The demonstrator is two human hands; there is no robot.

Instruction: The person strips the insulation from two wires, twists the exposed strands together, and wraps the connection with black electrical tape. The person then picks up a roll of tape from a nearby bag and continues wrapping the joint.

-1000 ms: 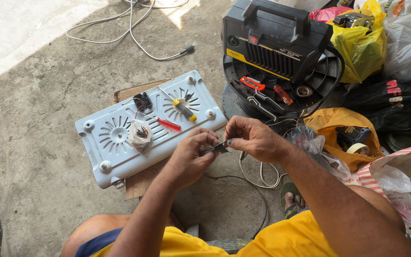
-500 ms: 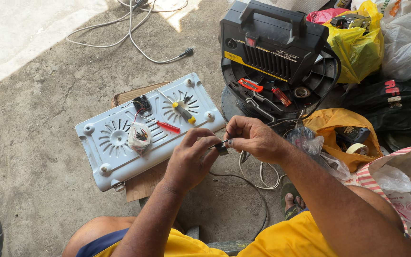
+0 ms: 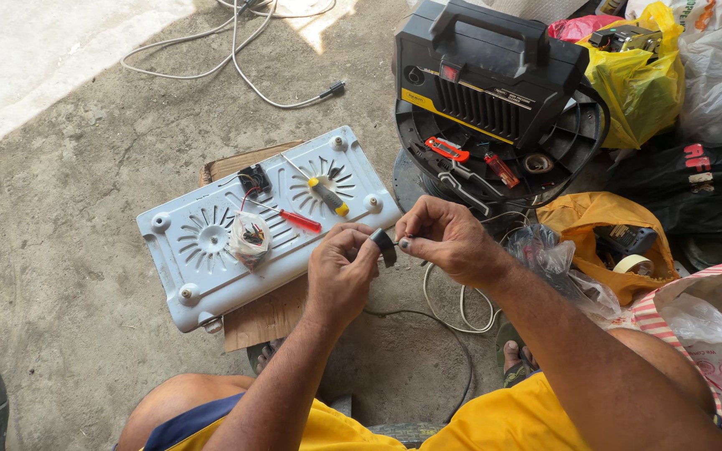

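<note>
Black tape roll (image 3: 386, 246) | left hand (image 3: 340, 271) grip clamped on it | right hand (image 3: 444, 238) grip pinching its end

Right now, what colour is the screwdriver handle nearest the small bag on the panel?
Red, seen clearly in the head view.

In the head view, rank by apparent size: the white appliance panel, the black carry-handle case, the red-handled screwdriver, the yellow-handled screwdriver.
1. white appliance panel
2. black carry-handle case, raised nearer the camera, so unsure
3. and 4. red-handled screwdriver and yellow-handled screwdriver: alike, unranked
</note>
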